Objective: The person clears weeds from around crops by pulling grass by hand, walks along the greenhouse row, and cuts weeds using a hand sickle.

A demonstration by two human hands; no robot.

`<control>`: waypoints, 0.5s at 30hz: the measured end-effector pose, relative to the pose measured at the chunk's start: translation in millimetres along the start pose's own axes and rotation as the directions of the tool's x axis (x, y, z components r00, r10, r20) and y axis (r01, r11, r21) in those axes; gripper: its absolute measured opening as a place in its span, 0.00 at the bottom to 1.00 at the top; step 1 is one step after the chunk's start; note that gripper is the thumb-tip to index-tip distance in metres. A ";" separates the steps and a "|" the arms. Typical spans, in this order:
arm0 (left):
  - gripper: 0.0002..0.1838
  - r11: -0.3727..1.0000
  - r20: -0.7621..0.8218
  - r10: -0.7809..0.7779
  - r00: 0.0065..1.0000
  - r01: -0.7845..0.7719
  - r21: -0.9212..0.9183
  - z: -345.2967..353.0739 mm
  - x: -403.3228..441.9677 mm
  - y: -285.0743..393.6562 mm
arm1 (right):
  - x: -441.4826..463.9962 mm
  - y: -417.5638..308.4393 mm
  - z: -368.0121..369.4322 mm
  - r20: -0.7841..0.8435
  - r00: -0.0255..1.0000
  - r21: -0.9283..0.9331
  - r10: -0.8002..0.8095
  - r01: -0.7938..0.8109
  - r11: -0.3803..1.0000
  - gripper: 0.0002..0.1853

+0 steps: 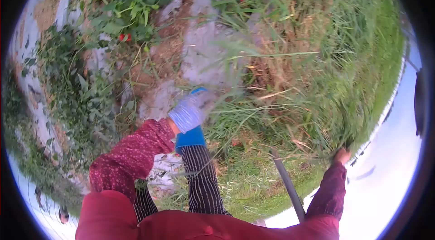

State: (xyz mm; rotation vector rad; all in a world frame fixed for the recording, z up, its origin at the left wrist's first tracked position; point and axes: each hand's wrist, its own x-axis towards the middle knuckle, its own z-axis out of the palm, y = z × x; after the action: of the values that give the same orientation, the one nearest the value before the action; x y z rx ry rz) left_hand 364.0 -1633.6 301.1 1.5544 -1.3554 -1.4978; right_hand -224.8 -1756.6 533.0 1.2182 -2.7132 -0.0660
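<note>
My left hand (189, 112), in a pale knitted glove, is out in front of me above a blue boot (191, 138). Motion smears its fingers, so whether it holds anything is unclear. Long green grass (244, 115) lies just right of it. At the far right, my right hand (343, 155) reaches to the edge of the tall grass (340, 122). Its wrist shows, but its fingers are hidden in grass and shadow.
Leafy plants (131, 2) with red fruit (124, 37) grow at the upper left. Grey plastic sheeting (199, 54) covers soil in the middle. A grey pole (289, 184) slants between my legs and right arm. Small distant figures, possibly people, show at the lower left.
</note>
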 end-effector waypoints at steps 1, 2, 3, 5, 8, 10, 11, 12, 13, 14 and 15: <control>0.12 0.984 -0.027 -0.145 0.989 0.141 -0.108 -7.0 -25.3 -33.9 | -7.3 16.9 -7.4 0.034 0.992 0.080 0.123 -0.126 0.989 0.16; 0.12 0.962 -0.042 -0.251 0.967 0.244 -0.123 -19.4 -44.7 -51.8 | -10.0 26.9 -2.4 0.115 0.962 0.105 0.249 -0.261 0.960 0.17; 0.11 0.928 -0.055 -0.354 0.933 0.344 -0.142 -32.0 -63.4 -69.7 | -11.7 36.6 2.3 0.203 0.908 0.119 0.367 -0.395 0.911 0.18; 0.11 0.866 -0.096 -0.495 0.864 0.499 0.030 -59.6 -90.8 -84.8 | -19.3 32.6 28.2 0.383 0.749 0.111 0.540 -0.618 0.779 0.19; 0.11 0.834 -0.141 -0.551 0.823 0.537 -0.124 -64.8 -106.4 -105.2 | -22.7 -6.4 70.1 0.519 0.619 0.036 0.590 -0.705 0.708 0.21; 0.14 0.824 -0.271 -0.536 0.800 0.565 0.037 -83.9 -82.2 -98.7 | -10.0 -13.6 92.9 0.548 0.671 -0.009 0.498 -0.591 0.807 0.22; 0.16 0.805 -0.346 -0.519 0.782 0.583 0.111 -95.2 -66.5 -98.0 | -3.3 -23.3 110.7 0.571 0.695 -0.023 0.437 -0.518 0.855 0.23; 0.20 0.792 -0.446 -0.456 0.770 0.580 0.192 -103.7 -49.7 -105.3 | -10.9 -40.2 116.5 0.489 0.846 0.091 0.213 -0.292 0.952 0.22; 0.24 0.773 -0.529 -0.377 0.760 0.573 0.272 -110.7 -28.0 -114.8 | -32.4 -69.0 115.2 0.370 0.928 0.177 -0.028 -0.041 0.983 0.22; 0.29 0.706 -0.563 -0.344 0.751 0.603 0.372 -118.2 -5.2 -121.4 | -59.3 -108.5 116.4 0.229 0.934 0.237 -0.273 0.219 0.947 0.22; 0.34 0.623 -0.591 -0.314 0.743 0.631 0.463 -122.0 14.2 -126.9 | -82.4 -148.4 112.7 0.219 0.918 0.315 -0.332 0.255 0.914 0.19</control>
State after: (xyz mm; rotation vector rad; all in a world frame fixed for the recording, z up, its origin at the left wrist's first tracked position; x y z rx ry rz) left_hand 511.8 -1635.2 204.3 2.7123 -1.2582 -0.8038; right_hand -80.6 -1797.2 395.0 1.8241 -2.8047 0.1330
